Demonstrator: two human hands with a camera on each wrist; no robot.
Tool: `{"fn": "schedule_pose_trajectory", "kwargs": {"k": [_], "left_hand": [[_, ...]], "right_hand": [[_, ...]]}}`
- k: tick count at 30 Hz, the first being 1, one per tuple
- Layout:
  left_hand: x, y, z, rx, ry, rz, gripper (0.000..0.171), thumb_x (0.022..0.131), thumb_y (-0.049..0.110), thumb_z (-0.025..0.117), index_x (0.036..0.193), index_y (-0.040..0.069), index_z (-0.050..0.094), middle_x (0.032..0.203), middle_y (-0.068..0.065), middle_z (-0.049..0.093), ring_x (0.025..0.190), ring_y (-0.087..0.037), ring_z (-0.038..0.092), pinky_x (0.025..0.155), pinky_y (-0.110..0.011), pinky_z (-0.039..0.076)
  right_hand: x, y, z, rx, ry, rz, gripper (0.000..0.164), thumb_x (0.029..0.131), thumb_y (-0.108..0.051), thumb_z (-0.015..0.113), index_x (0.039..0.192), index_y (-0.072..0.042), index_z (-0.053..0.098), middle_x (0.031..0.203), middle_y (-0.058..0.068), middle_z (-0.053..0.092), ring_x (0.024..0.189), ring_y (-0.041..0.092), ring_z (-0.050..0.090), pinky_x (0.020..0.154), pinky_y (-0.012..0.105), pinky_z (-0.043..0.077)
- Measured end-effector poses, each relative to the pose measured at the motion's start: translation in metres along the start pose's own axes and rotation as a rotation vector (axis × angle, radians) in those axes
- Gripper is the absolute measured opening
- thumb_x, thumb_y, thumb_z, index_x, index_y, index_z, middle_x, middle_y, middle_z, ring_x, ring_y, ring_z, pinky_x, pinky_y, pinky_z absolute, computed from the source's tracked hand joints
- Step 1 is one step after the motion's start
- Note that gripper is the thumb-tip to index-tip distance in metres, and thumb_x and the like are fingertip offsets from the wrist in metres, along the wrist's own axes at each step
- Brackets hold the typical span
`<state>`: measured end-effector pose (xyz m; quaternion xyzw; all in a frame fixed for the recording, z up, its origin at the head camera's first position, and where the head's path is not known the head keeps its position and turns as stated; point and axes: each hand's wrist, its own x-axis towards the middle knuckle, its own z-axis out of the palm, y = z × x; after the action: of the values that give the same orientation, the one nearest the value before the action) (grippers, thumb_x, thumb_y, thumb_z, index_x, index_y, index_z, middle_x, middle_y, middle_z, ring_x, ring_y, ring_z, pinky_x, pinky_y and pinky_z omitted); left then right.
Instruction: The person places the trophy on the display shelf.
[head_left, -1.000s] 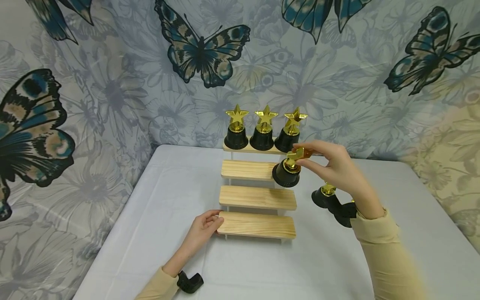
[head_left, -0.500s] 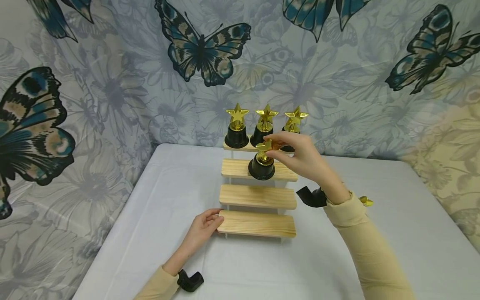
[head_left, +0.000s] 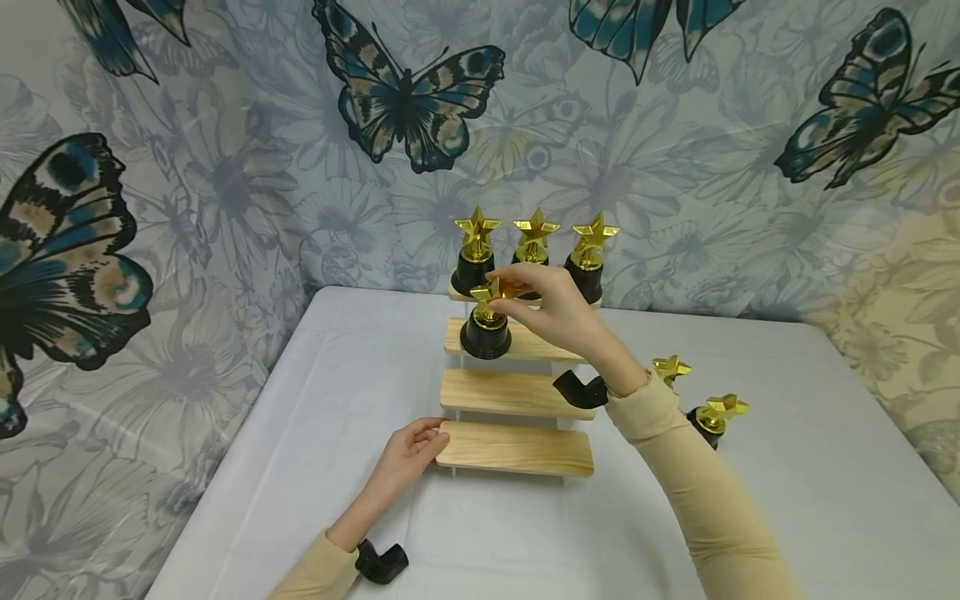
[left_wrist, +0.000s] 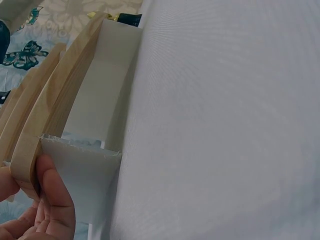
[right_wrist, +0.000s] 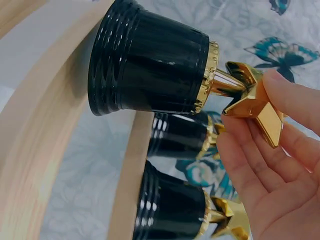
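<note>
My right hand (head_left: 551, 307) pinches the gold star of a small star trophy (head_left: 486, 333). The trophy's black base (right_wrist: 150, 62) is upright over the left end of the second-highest step of a wooden tiered stand (head_left: 517, 450). With thumb and fingers, my left hand (head_left: 407, 457) grips the left end of the stand's lowest step; in the left wrist view the fingers (left_wrist: 55, 197) curl round the plank's end. Along the top step stand three more star trophies, a left one (head_left: 474, 271), a middle one (head_left: 536, 229) partly behind my right hand, and a right one (head_left: 587, 271).
On the white-covered table (head_left: 315, 375), right of the stand, are two more trophies: one (head_left: 708, 423) leaning, the other (head_left: 670, 367) mostly hidden by my right sleeve. Black camera mounts sit at both wrists. A butterfly-patterned cloth (head_left: 405, 108) hangs behind the table.
My right hand has carried the trophy leftward from the right end of the second-highest step to its left end. The left hand keeps its grip on the lowest step.
</note>
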<state>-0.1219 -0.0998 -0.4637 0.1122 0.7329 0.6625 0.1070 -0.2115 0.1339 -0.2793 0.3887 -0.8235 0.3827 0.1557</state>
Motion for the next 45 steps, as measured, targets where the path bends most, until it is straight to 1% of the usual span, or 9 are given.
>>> {"fn": "schedule_pose_trajectory", "kwargs": {"k": [4, 8, 11, 15, 21, 27, 37, 41, 45], "left_hand": [[0.000, 0.000, 0.001, -0.006, -0.012, 0.004, 0.043, 0.093, 0.014, 0.058, 0.124, -0.015, 0.046, 0.090, -0.013, 0.060, 0.067, -0.009, 0.058, 0.063, -0.030, 0.053], [-0.004, 0.016, 0.001, -0.003, -0.018, -0.005, 0.040, 0.094, 0.008, 0.056, 0.123, -0.017, 0.045, 0.089, -0.013, 0.059, 0.066, -0.009, 0.057, 0.063, -0.033, 0.053], [-0.004, 0.017, 0.001, 0.002, -0.015, -0.015, 0.039, 0.094, 0.005, 0.055, 0.123, -0.018, 0.045, 0.089, -0.014, 0.059, 0.066, -0.009, 0.057, 0.063, -0.034, 0.053], [0.000, 0.004, 0.000, -0.002, -0.006, -0.012, 0.042, 0.094, 0.010, 0.056, 0.125, -0.016, 0.045, 0.090, -0.013, 0.060, 0.066, -0.009, 0.058, 0.063, -0.031, 0.053], [0.000, 0.003, 0.001, -0.012, -0.003, 0.001, 0.044, 0.094, 0.011, 0.056, 0.126, -0.016, 0.044, 0.090, -0.013, 0.060, 0.066, -0.010, 0.058, 0.062, -0.032, 0.053], [0.000, 0.003, 0.001, -0.004, -0.003, -0.021, 0.043, 0.094, 0.011, 0.057, 0.126, -0.015, 0.045, 0.090, -0.013, 0.059, 0.066, -0.010, 0.057, 0.063, -0.031, 0.053], [-0.008, 0.033, 0.002, 0.017, -0.013, -0.022, 0.037, 0.093, 0.004, 0.054, 0.122, -0.019, 0.045, 0.088, -0.015, 0.059, 0.066, -0.009, 0.057, 0.065, -0.034, 0.053], [-0.009, 0.036, 0.002, 0.025, -0.008, -0.026, 0.038, 0.094, 0.004, 0.054, 0.121, -0.019, 0.045, 0.088, -0.015, 0.059, 0.065, -0.010, 0.056, 0.065, -0.034, 0.053], [-0.008, 0.033, 0.002, 0.023, -0.003, -0.022, 0.038, 0.093, 0.005, 0.055, 0.121, -0.019, 0.046, 0.088, -0.015, 0.059, 0.065, -0.009, 0.056, 0.064, -0.034, 0.053]], "right_hand": [[0.004, 0.004, 0.006, 0.031, -0.002, 0.023, 0.033, 0.082, -0.008, 0.071, 0.112, 0.003, 0.064, 0.103, 0.011, 0.066, 0.089, 0.020, 0.063, 0.081, 0.029, 0.051], [0.009, 0.007, 0.011, 0.061, -0.012, 0.062, 0.033, 0.083, -0.010, 0.070, 0.113, 0.003, 0.063, 0.103, 0.011, 0.066, 0.091, 0.021, 0.062, 0.082, 0.029, 0.050], [0.011, 0.009, 0.015, 0.070, -0.016, 0.079, 0.033, 0.083, -0.011, 0.070, 0.113, 0.002, 0.064, 0.103, 0.011, 0.066, 0.091, 0.021, 0.062, 0.082, 0.030, 0.050], [0.014, 0.009, 0.019, 0.082, -0.013, 0.067, 0.032, 0.083, -0.011, 0.070, 0.112, 0.003, 0.064, 0.102, 0.011, 0.066, 0.088, 0.021, 0.062, 0.081, 0.031, 0.051], [0.016, 0.011, 0.022, 0.076, -0.013, 0.057, 0.033, 0.084, -0.009, 0.069, 0.113, 0.003, 0.063, 0.099, 0.010, 0.066, 0.086, 0.019, 0.062, 0.078, 0.028, 0.051], [0.017, 0.011, 0.024, 0.068, -0.007, 0.055, 0.034, 0.084, -0.008, 0.069, 0.115, 0.004, 0.062, 0.103, 0.012, 0.065, 0.088, 0.019, 0.062, 0.078, 0.027, 0.051], [0.016, 0.012, 0.025, 0.061, 0.005, 0.053, 0.036, 0.085, -0.008, 0.068, 0.118, 0.004, 0.060, 0.107, 0.012, 0.064, 0.089, 0.019, 0.061, 0.078, 0.029, 0.051], [0.014, 0.012, 0.025, 0.031, 0.013, 0.027, 0.041, 0.085, -0.007, 0.068, 0.121, 0.005, 0.057, 0.108, 0.014, 0.063, 0.090, 0.022, 0.061, 0.079, 0.031, 0.051], [0.011, 0.009, 0.024, -0.025, 0.059, -0.029, 0.044, 0.083, -0.007, 0.070, 0.123, 0.006, 0.055, 0.106, 0.014, 0.062, 0.094, 0.023, 0.060, 0.079, 0.035, 0.051]]}}
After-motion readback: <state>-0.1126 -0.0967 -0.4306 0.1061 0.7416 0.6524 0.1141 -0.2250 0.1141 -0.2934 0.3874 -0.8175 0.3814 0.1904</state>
